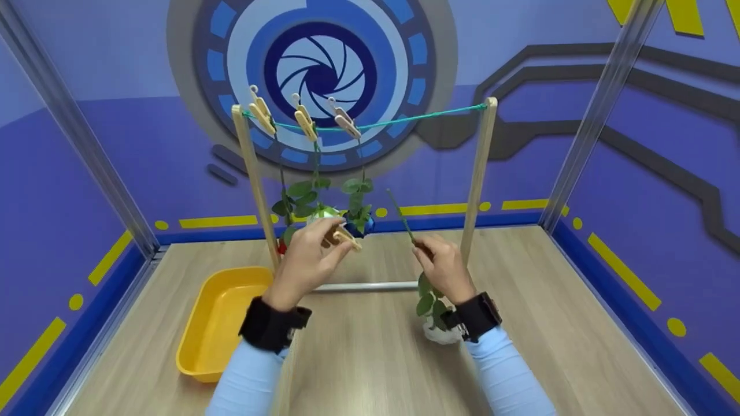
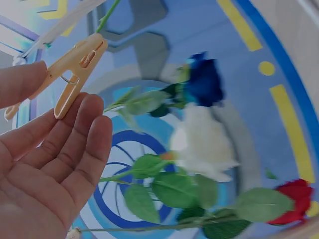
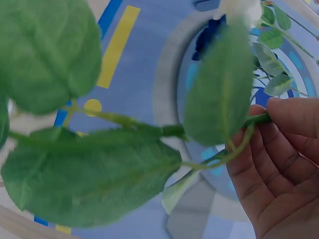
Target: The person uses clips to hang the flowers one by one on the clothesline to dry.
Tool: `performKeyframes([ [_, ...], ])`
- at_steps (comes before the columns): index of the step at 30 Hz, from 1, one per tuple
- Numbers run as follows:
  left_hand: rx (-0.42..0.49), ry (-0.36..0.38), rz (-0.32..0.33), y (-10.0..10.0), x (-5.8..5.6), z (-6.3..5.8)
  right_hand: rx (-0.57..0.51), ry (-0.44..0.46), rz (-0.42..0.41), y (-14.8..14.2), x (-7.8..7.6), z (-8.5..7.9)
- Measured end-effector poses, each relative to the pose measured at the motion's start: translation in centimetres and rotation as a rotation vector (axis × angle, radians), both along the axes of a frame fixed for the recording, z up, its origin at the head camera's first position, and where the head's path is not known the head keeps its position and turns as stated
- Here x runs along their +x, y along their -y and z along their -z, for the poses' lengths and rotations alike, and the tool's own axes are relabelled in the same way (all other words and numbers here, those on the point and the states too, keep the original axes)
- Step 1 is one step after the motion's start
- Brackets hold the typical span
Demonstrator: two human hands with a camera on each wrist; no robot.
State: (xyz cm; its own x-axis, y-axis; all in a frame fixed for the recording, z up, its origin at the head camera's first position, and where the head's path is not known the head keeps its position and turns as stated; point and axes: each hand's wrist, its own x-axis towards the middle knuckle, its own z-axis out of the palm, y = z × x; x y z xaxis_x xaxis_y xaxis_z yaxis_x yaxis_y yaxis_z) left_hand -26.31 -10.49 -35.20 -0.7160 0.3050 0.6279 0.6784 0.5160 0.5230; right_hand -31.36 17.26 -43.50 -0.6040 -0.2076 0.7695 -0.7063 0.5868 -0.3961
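In my left hand (image 1: pixel 309 257) a pale yellow clothespin (image 2: pixel 79 69) is pinched between thumb and fingers. My right hand (image 1: pixel 445 266) grips the green stem (image 1: pixel 403 219) of an artificial rose, its white bloom (image 1: pixel 442 333) hanging head down below the wrist. Big green leaves (image 3: pixel 94 184) hang beneath the grip in the right wrist view. Three roses hang upside down from clothespins on a green cord (image 1: pixel 425 117): a red rose (image 2: pixel 294 201), a white rose (image 2: pixel 204 144) and a blue rose (image 2: pixel 204 79). They are just beyond the left hand.
A wooden frame, its right post (image 1: pixel 480 179) behind the right hand, carries the cord and has a white bar (image 1: pixel 370 286) low across it. To the left sits a yellow tray (image 1: pixel 199 323) on the wood-grain table (image 1: pixel 358 352). Blue patterned walls (image 1: pixel 144 144) enclose the table.
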Motion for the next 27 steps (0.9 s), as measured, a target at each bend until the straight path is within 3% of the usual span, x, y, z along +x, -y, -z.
performKeyframes([
  [7,0.003,0.032,0.045,-0.8,-1.7,-4.6,-0.044,0.007,-0.003,-0.5,-1.2,-1.2],
  [14,-0.020,0.051,0.074,-3.0,-3.4,-8.5,-0.069,0.044,-0.011,-1.1,-2.2,-2.7],
  [27,-0.078,0.026,0.043,-7.1,-6.1,-13.4,-0.093,0.055,-0.002,-2.4,-3.9,-4.8],
])
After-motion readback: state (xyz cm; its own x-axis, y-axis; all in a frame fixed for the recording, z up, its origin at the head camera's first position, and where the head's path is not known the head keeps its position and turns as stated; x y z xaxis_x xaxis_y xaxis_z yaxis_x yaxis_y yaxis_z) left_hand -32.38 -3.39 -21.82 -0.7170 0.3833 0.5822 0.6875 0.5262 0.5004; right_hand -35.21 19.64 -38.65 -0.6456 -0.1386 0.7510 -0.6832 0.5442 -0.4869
